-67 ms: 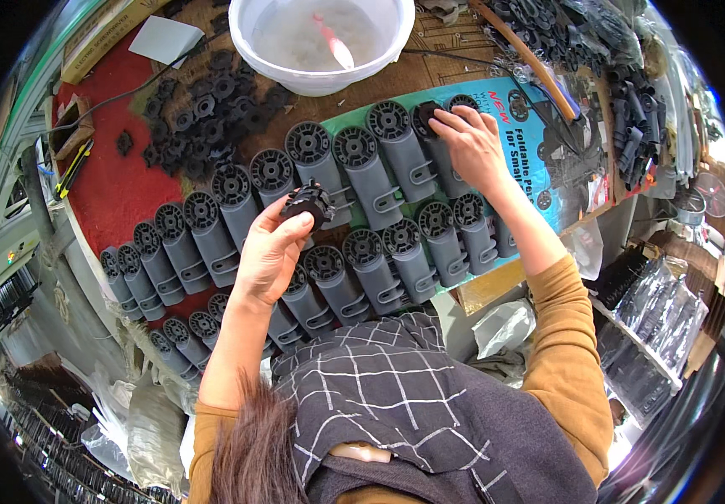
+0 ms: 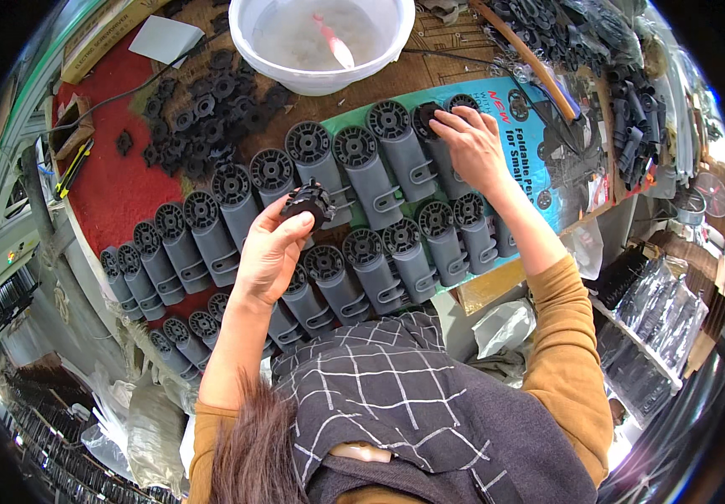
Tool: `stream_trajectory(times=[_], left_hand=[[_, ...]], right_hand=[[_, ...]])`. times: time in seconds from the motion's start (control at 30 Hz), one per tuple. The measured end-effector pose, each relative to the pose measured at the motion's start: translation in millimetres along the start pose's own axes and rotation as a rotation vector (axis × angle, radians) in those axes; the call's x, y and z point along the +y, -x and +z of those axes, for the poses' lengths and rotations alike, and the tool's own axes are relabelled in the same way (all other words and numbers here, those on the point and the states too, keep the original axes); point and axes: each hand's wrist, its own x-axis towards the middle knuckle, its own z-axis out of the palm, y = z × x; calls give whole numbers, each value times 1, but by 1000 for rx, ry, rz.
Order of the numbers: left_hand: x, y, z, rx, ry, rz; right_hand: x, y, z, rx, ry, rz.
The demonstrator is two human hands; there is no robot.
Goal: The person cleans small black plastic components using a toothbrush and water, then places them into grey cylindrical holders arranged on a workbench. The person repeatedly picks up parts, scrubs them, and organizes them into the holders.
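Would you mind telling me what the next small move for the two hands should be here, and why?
Probably finish pressing down with the right hand, whose fingertips rest on a black toothed cap atop a grey cylinder in the upper row. The left hand already holds a small stack of black caps above the rows, ready to supply another.

2 rows of cylinders (image 2: 379,181) on bench, bowl (image 2: 320,42) behind, loose caps (image 2: 203,118) left

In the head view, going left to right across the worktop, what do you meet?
Yellow utility knife → loose pile of black toothed caps → left hand holding a black cap → right hand on a grey cylinder → heap of black parts.
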Motion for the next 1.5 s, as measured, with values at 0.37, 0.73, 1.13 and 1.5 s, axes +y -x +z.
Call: stream_trajectory(times=[0.37, 0.73, 1.13, 1.5], left_hand=[[2, 3, 0, -4, 33, 30], [-1, 3, 0, -22, 64, 53], [3, -7, 20, -78, 61, 31], [7, 0, -2, 65, 25, 41]], right_hand=[[4, -23, -3, -36, -47, 88], [8, -32, 0, -133, -24, 119], [-119, -33, -66, -349, -1602, 469], [-60, -47, 9, -7, -820, 739]])
